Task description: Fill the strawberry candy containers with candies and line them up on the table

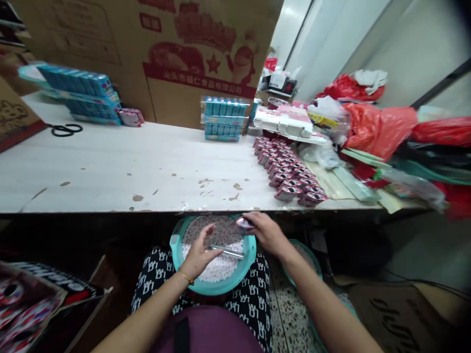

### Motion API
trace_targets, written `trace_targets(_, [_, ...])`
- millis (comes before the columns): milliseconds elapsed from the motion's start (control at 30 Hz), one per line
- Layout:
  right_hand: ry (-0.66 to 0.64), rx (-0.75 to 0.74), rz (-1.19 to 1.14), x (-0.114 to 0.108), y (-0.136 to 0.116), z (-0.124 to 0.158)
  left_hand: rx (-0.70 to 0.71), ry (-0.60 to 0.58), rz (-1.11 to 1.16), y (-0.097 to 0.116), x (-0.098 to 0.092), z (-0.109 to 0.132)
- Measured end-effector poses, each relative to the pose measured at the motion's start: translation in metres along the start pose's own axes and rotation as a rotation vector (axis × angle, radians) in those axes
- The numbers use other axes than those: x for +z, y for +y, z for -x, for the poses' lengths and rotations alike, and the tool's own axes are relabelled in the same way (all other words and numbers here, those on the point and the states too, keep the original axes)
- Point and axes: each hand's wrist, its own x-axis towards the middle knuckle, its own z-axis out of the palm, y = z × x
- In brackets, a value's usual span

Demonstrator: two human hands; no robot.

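A purple garment (209,328) lies nearest, below the basin and above patterned trousers (156,279). Beyond spreads the white counter (110,157), its surface marked by brown worn patches. A large printed carton (110,44) stands along the back. On the lap, below the counter's front edge, sits a teal basin (217,288) of small pale pellets (217,272). Small red packs (287,171) stand in close rows on the counter's right, and blue packs (222,120) stand in front of the carton. The left hand (196,255) is over the basin, fingers spread and thumb apart; whether it touches the metal rod (231,252) lying over the pellets, I cannot tell. The right hand (268,233) has its fingers closed around a small container (244,224) above the basin's right rim.
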Motion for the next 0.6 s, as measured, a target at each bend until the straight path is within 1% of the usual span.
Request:
trace_targets(67, [0.099,0.059,0.038,-0.033,0.045,0.002,-0.057,-0.004,-0.032,0.001,-0.006,0.000])
trace_targets(133, [0.156,0.085,0.095,-0.058,0.090,0.003,-0.102,0.013,-0.040,-0.002,-0.014,0.002])
trace_targets(200, [0.173,0.120,0.190,-0.071,0.126,0.002,-0.127,0.040,-0.046,-0.005,-0.019,0.006])
trace_targets(267, [0.170,0.163,0.313,-0.073,0.151,0.001,-0.142,0.063,-0.060,-0.008,-0.023,0.011])
trace_targets(333, [0.153,0.189,0.430,-0.069,0.167,0.002,-0.159,0.095,-0.076,-0.008,-0.029,0.016])
trace_targets(433, [0.118,0.228,0.532,-0.059,0.180,0.002,-0.172,0.160,-0.100,-0.005,-0.041,0.023])
trace_targets(500, [0.113,0.247,0.545,-0.055,0.184,-0.001,-0.167,0.199,-0.111,-0.002,-0.049,0.026])
trace_targets(600, [0.116,0.216,0.523,-0.051,0.183,-0.010,-0.158,0.212,-0.126,0.003,-0.053,0.027])
